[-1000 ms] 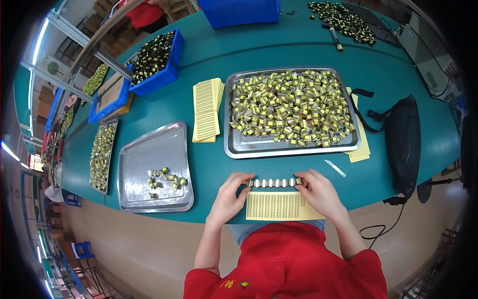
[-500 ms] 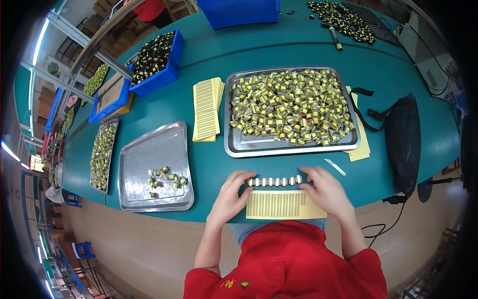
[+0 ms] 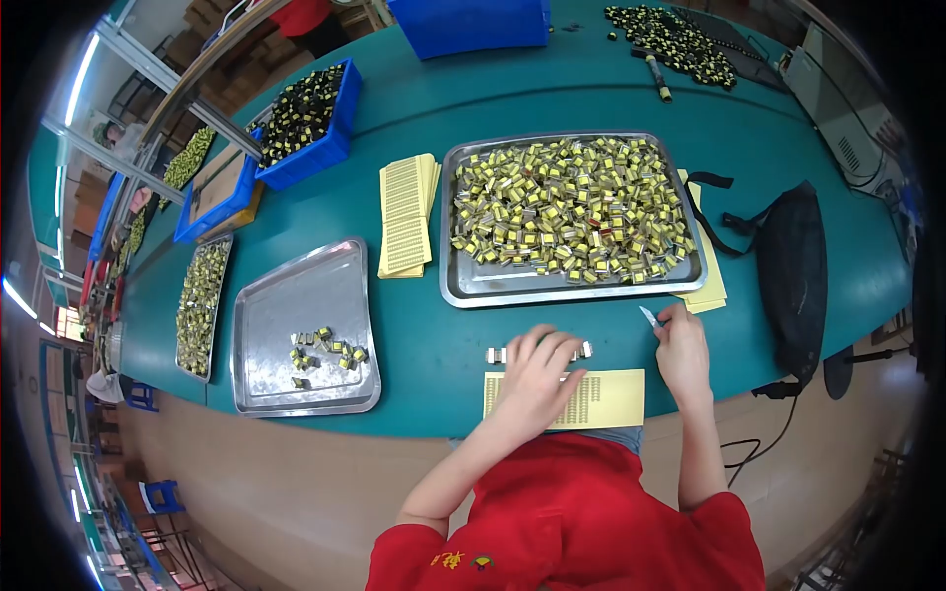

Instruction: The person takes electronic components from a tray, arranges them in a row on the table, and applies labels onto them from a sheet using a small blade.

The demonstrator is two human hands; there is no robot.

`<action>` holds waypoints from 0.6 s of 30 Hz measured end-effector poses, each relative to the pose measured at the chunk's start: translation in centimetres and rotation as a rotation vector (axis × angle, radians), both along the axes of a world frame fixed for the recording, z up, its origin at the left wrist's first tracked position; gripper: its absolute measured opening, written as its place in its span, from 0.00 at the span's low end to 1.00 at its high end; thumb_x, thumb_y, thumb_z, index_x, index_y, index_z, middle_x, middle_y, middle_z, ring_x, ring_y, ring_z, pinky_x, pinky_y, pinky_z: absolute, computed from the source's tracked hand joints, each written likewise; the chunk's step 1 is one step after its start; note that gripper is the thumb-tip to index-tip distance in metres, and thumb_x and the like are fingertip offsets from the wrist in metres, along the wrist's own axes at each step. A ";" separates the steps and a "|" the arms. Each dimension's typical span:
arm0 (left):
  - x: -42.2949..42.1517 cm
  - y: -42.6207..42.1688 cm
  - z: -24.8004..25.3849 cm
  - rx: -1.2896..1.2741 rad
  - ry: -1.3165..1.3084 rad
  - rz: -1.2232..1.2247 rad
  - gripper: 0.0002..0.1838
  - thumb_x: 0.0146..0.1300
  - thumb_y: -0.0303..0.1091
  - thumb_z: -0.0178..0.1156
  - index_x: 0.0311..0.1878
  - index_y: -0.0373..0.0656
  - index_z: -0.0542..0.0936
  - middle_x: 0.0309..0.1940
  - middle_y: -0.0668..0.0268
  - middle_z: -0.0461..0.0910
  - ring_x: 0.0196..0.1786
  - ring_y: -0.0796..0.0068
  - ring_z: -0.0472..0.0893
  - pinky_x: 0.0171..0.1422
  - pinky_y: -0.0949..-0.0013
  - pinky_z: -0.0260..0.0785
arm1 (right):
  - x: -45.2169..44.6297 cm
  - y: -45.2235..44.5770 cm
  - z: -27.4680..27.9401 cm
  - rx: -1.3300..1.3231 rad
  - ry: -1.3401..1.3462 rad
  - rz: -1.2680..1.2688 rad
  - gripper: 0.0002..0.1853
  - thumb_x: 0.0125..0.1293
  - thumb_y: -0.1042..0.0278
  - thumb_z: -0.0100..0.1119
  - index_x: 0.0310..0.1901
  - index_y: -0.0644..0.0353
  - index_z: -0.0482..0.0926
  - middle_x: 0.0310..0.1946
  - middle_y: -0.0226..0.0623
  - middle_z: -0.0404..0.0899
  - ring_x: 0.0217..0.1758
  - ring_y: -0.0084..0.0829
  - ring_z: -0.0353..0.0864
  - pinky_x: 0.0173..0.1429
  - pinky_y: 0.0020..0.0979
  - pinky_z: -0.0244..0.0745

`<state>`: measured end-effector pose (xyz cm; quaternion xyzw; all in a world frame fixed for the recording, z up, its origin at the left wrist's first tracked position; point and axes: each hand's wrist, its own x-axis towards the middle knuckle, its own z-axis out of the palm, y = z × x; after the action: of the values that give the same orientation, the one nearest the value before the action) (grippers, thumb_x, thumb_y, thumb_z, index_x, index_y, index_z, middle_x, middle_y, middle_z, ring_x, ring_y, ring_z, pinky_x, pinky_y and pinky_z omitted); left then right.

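My right hand pinches a thin, pale pointed blade near the table's front right, its tip pointing up and left. My left hand reaches across a row of small blocky components with white tops and covers its middle. Its fingers are bent but apart, with the thumb stretched to the right; whether the fingertips touch the row is hidden. Just below the row, a yellow sheet of printed labels lies at the table edge, partly under my left hand.
Behind my hands stands a metal tray heaped with yellow-taped components. A second metal tray at left holds several. Label sheets lie between them. A blue bin, another blue bin and a black bag surround the area.
My right hand has left the row's right end, moved right and picked up the blade from the table. My left hand has shifted right, over the middle of the row.
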<state>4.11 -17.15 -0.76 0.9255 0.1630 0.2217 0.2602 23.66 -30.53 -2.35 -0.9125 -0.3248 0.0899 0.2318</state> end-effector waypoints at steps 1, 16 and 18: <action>0.6 -0.3 -0.3 0.014 -0.011 -0.007 0.21 0.60 0.33 0.68 0.56 0.43 0.77 0.54 0.62 0.77 0.63 0.56 0.72 0.67 0.53 0.59 | 0.0 -0.1 -0.2 0.012 -0.023 0.013 0.06 0.62 0.80 0.60 0.41 0.67 0.76 0.38 0.49 0.80 0.47 0.51 0.78 0.51 0.47 0.74; -4.1 -5.0 -1.6 0.141 0.162 -0.115 0.20 0.62 0.33 0.68 0.57 0.44 0.79 0.63 0.57 0.74 0.71 0.54 0.70 0.72 0.45 0.58 | -8.4 -4.5 2.9 0.219 0.342 0.069 0.03 0.67 0.71 0.62 0.39 0.60 0.80 0.30 0.37 0.78 0.37 0.39 0.77 0.44 0.41 0.69; -4.1 -5.8 -2.0 0.181 0.170 -0.060 0.21 0.61 0.33 0.68 0.57 0.44 0.79 0.63 0.58 0.74 0.70 0.54 0.70 0.72 0.45 0.57 | -9.7 -5.8 2.6 0.214 0.212 0.108 0.06 0.67 0.70 0.64 0.43 0.59 0.81 0.30 0.32 0.79 0.36 0.35 0.75 0.46 0.38 0.66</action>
<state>0.05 -22.97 -2.74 0.9651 0.1362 0.1484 0.1672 13.96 -36.34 0.24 -0.8494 -0.3547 0.1628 0.3553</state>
